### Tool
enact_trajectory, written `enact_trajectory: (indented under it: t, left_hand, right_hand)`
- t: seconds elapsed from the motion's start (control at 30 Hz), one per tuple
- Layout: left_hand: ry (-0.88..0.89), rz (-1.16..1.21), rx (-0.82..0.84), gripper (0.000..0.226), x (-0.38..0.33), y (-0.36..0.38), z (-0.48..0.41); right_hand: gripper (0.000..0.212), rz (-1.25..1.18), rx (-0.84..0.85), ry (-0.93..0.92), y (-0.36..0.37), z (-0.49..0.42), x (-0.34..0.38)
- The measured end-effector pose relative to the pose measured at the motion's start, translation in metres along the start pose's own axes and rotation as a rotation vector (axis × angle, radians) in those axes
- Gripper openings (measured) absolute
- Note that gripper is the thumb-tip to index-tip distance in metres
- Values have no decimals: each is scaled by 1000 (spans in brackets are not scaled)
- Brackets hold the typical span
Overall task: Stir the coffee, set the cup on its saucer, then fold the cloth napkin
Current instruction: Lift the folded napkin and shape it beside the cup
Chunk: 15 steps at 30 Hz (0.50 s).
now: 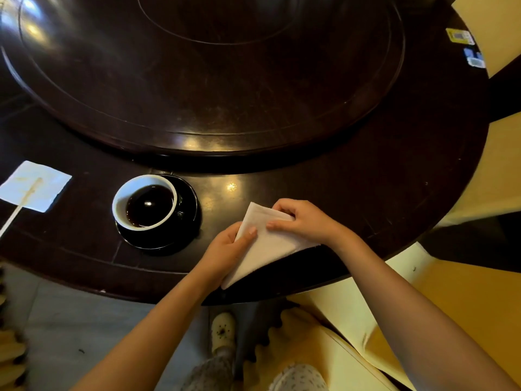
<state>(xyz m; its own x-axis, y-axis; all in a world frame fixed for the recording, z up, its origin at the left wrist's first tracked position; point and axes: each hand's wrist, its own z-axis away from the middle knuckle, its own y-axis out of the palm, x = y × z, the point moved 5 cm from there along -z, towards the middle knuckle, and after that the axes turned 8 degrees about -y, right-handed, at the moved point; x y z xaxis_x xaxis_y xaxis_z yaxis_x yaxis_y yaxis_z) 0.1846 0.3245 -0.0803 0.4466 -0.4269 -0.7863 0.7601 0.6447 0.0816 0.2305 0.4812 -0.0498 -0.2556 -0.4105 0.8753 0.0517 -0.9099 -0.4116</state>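
Right of the cup [145,203], already seated on its saucer [186,221], the cloth napkin [270,244] is pinched by the left hand [225,249] and right hand [301,218], apparently to square a fold.

This looks like a restaurant dining room: a big round dark wooden desk [366,176] carries a raised turntable [197,80] at its centre, yellow cloth-covered chairs [465,306] stand around it, and small cards [462,38] lie at far right.
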Motion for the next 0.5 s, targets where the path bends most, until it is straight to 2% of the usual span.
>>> enact_trajectory:
  t: [0.13,0.2,0.33,0.43,0.5]
  left_hand:
    - [22,-19,-67,18,-8,-7,2]
    - [-10,11,-30,21,-9,-6,5]
    - [-103,-14,34,22,-1,1,10]
    - [-166,37,210,24,10,0,19]
    - [-183,31,228,20,16,-7,29]
  right_hand:
    - [32,-24,213,117,-2,9,-9]
    - [32,-84,292,185,-6,17,-16]
    - [29,-128,275,213,-11,18,-24]
    - [30,-123,210,224,-18,13,-27]
    - [29,-81,232,211,-20,10,-27]
